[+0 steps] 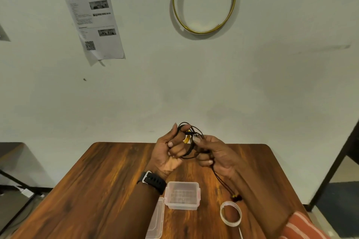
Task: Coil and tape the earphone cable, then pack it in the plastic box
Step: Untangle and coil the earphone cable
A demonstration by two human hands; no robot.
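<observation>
Both hands up over the table (108, 176): left hand (171, 153) and right hand (215, 153) grip the looped black earphone cable (191, 153), a tail dangling toward five o'clock. Below, the open plastic box (182, 196), its lid (155, 219) at seven o'clock, the tape roll (231, 216) at four.

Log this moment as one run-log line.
step: coiling | left hand + right hand: hold earphone cable | plastic box: open, empty | tape roll: on table
</observation>
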